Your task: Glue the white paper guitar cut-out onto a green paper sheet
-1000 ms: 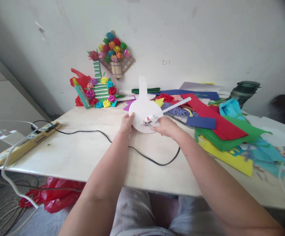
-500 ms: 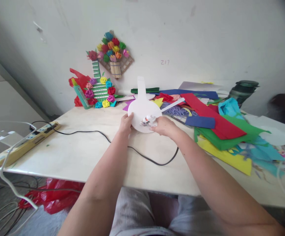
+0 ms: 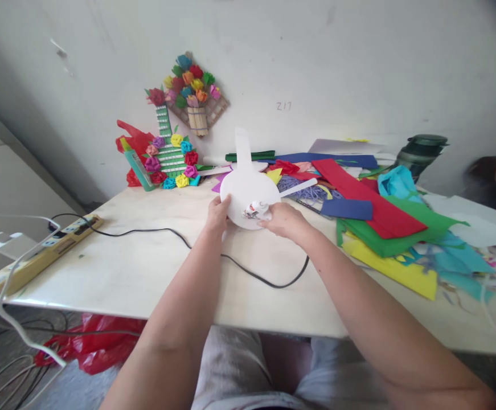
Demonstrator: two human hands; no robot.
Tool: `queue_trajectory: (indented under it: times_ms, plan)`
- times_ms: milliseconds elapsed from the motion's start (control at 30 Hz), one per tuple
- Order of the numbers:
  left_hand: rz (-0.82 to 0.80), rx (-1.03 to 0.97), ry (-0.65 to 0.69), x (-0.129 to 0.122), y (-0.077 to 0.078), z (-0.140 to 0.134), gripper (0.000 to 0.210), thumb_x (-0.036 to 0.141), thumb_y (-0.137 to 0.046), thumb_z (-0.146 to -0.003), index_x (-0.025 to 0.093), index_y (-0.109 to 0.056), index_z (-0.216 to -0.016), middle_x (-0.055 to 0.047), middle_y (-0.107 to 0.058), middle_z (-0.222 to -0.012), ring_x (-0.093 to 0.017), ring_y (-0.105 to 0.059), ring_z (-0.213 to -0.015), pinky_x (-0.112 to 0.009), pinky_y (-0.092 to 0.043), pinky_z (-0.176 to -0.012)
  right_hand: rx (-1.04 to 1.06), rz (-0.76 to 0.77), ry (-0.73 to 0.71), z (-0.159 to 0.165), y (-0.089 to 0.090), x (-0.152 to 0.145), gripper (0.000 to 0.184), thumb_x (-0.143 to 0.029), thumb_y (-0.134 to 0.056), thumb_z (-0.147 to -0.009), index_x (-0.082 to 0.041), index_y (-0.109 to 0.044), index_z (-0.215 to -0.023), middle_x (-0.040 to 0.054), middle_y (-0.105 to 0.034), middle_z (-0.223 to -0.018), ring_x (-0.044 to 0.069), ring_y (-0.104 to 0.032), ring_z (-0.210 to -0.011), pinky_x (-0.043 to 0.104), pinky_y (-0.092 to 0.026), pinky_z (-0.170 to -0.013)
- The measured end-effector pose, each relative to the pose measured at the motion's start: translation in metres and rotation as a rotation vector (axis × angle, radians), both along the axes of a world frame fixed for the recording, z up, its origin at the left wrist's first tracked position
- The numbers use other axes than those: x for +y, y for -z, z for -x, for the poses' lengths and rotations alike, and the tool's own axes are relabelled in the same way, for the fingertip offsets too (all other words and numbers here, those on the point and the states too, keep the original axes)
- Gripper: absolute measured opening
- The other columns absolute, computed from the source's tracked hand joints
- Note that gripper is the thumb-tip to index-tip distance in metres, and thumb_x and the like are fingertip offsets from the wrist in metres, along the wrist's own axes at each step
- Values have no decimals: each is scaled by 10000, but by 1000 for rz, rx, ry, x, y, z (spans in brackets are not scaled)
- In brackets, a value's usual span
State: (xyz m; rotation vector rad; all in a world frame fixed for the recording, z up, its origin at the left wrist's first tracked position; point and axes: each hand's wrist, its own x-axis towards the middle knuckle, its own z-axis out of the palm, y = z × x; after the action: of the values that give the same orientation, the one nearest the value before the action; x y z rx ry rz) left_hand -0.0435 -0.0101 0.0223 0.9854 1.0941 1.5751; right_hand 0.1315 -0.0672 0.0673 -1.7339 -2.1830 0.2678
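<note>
A white cutout (image 3: 239, 185), a round disc with a long flat neck like a small banjo, is held up over the table with its neck pointing away from me. My left hand (image 3: 219, 214) grips the disc's lower left edge, thumb on the front face. My right hand (image 3: 288, 221) is closed at the lower right around a small white glue tube (image 3: 256, 209) with red and dark print, lying over the disc. Whether the right fingers also pinch the disc's edge is hidden. A narrow white strip (image 3: 299, 187) shows just beyond the right hand.
Coloured felt-like sheets, including a red piece (image 3: 371, 199) and a yellow one (image 3: 390, 265), pile up on the right by a dark jar (image 3: 421, 154). Flower crafts (image 3: 173, 159) and a green glue bottle (image 3: 138, 168) stand back left. A black cord (image 3: 269, 283) runs from the power strip (image 3: 46, 250).
The view has shifted slightly, so everything sits a little further left. Both hands keep the same hold on the cutout and the tube.
</note>
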Motion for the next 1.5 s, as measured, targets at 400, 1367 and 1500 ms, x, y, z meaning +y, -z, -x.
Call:
queue_trajectory:
  times_ms: [400, 1367, 1500]
  plan:
    - [-80, 11, -26, 3, 5, 5, 376, 404, -631, -620, 135, -578, -877, -24, -612, -644, -134, -547, -514, -246, -439, -465, 404, -118, -20, -25, -26, -10, 246, -357, -618, -640, -147, -644, -766, 19, -597, -556, 135, -548, -475, 214, -383, -455]
    - [-8, -96, 185, 5, 9, 16, 388, 346, -630, -675, 159, -562, -1009, -77, -661, -866, -185, -624, -724, -302, -509, -658, 1447, 122, 367, -42, 30, 38, 259, -172, -676, -558, -159, -560, -788, 9, -617, -653, 134, -572, -478, 196, -368, -333]
    - [7, -113, 209, 5, 9, 15, 386, 345, -637, -673, 148, -563, -996, -98, -658, -890, -202, -625, -759, -324, -503, -695, 1450, 111, 372, -41, 34, 38, 324, -122, -688, -510, -167, -584, -814, -15, -603, -648, 130, -568, -510, 199, -392, -353]
